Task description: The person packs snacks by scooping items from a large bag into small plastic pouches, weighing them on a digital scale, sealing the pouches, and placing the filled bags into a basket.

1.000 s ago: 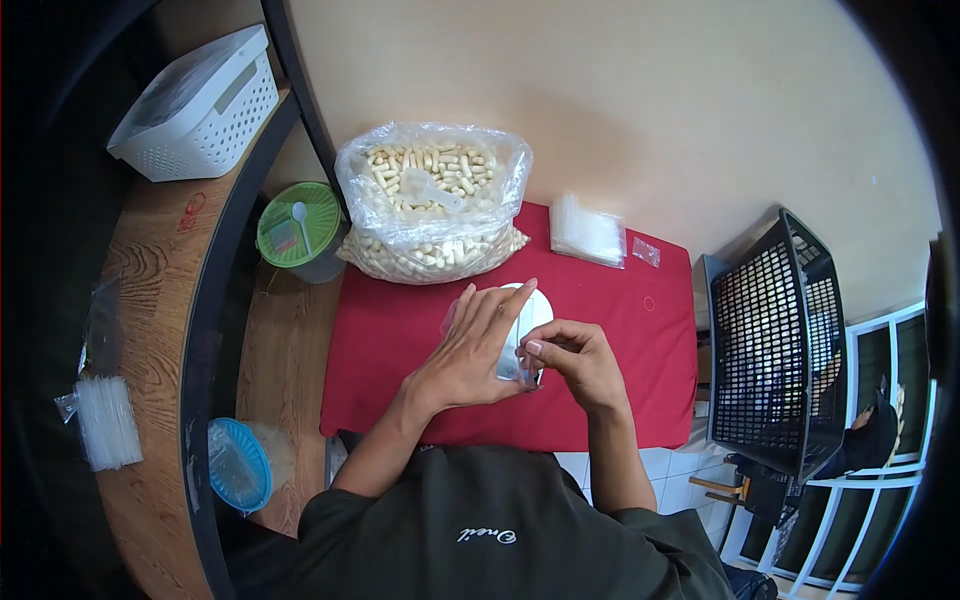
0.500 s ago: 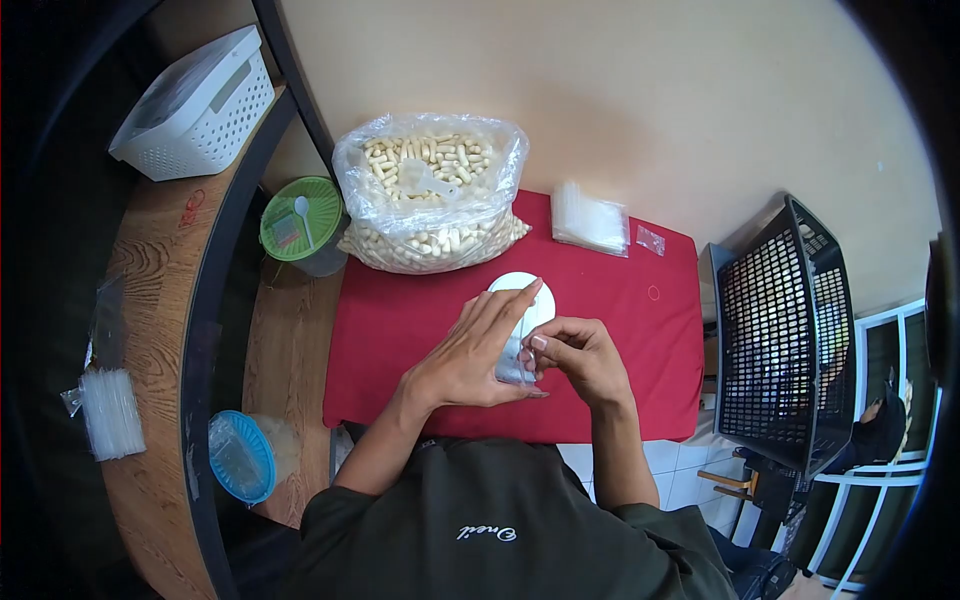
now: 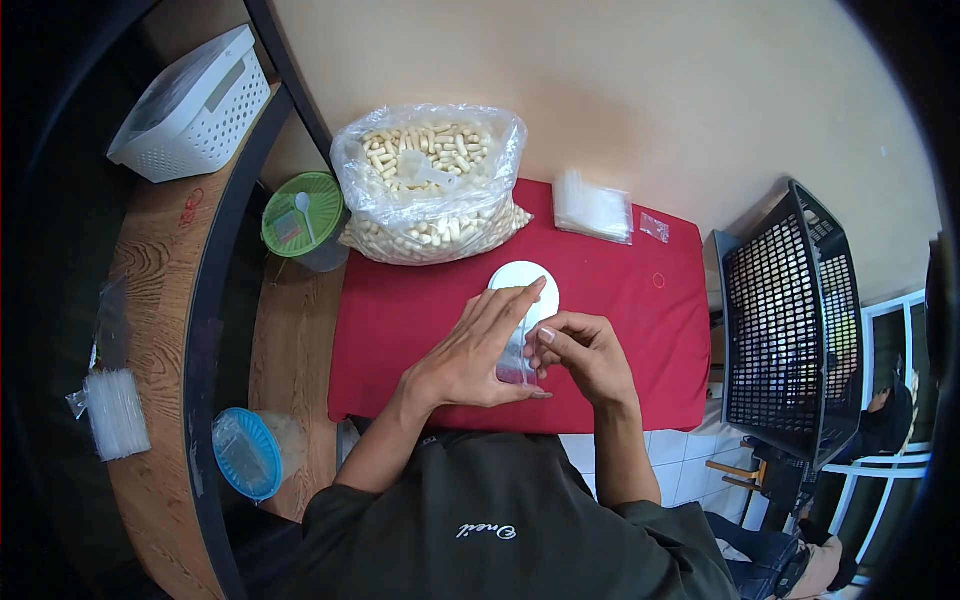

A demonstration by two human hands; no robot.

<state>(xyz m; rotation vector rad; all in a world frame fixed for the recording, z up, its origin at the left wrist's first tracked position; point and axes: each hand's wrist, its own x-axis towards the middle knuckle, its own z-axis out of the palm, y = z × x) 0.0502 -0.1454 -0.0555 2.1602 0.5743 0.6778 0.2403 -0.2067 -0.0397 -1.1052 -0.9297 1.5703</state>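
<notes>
A small clear plastic bag (image 3: 517, 368) is between my two hands, just above the red-covered table. My left hand (image 3: 468, 352) curves around its left side, fingers reaching up and thumb below. At its right edge, my right hand (image 3: 588, 358) is closed in a pinch, thumb against fingertips. Partly hidden behind my left fingers is a white round disc (image 3: 519, 274). Beyond it stands a large open plastic bag (image 3: 350, 170) full of cream-coloured capsules (image 3: 440, 232), with a translucent scoop (image 3: 425, 172) lying on top.
A stack of clear bags (image 3: 592, 208) and a small packet (image 3: 654, 227) lie at the table's (image 3: 640, 330) back right. Black baskets (image 3: 790, 330) stand to the right. On the left are a green-lidded tub (image 3: 320, 195), a blue-lidded tub (image 3: 247, 455) and a white basket (image 3: 195, 105). Another person is at lower right.
The view has shifted slightly. Both hands keep nearly the same pose around the clear plastic bag. More of the person at lower right shows.
</notes>
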